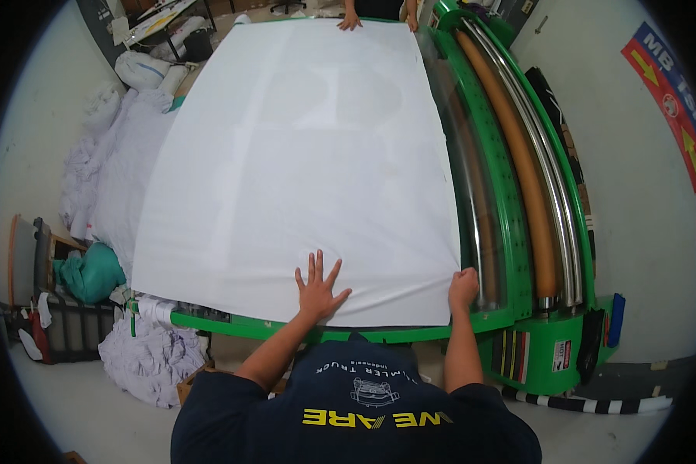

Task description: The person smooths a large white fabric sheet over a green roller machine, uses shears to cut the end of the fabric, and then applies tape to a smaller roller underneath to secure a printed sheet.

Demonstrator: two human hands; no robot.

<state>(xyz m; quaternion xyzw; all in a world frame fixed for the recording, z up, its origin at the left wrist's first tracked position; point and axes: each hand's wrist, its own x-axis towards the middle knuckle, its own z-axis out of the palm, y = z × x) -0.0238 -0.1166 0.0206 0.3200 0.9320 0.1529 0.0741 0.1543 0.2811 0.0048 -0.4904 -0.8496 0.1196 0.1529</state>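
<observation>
Currently, we press our left hand (321, 292), fingers spread, on the white sheet (317, 178), which lies ahead on the green-framed table (236, 325), long axis running away from us, while our right hand (463, 288), nearer the rollers (527, 185), pinches the sheet's right edge.

A broad white sheet (294, 170) lies spread out nearly flat over the green-edged worktop (247, 328), its long right edge running away toward the far end. Faint greyish and brighter patches show across its smooth surface, while shallow creases gather along its near part, drawing toward the near right corner.
</observation>
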